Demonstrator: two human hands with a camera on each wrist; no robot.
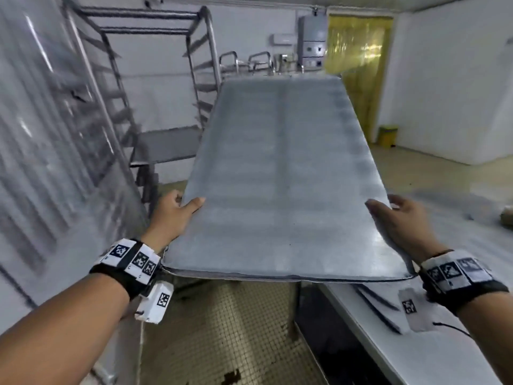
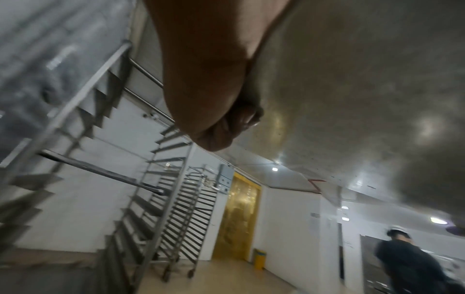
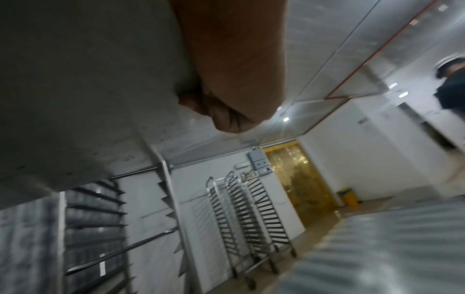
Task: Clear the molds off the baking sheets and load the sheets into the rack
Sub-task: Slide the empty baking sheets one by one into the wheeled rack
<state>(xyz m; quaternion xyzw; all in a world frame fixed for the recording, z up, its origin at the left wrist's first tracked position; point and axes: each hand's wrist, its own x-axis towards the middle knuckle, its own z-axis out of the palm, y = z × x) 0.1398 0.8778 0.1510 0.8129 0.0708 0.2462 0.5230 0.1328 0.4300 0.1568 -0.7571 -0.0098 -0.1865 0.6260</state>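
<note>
A large bare metal baking sheet (image 1: pixel 280 173) is held level in the air in front of me, long side pointing away. My left hand (image 1: pixel 177 212) grips its left edge, thumb on top and fingers under; my right hand (image 1: pixel 394 218) grips the right edge the same way. From below, the left wrist view shows the sheet's underside (image 2: pixel 352 89) over my curled left hand (image 2: pixel 219 127), and the right wrist view shows the underside (image 3: pixel 88 99) beside my curled right hand (image 3: pixel 231 111). The tall steel rack (image 1: pixel 144 87) stands ahead on the left, one sheet (image 1: pixel 166 145) resting on a lower rail. No molds are in view.
More empty racks (image 3: pixel 249 224) stand by the far wall beside a yellow strip-curtain doorway (image 1: pixel 358 59). A steel table (image 1: pixel 388 329) runs along my lower right. A person in dark clothes (image 2: pixel 407 262) stands to the right. A yellow bin (image 1: pixel 388 136) sits by the wall.
</note>
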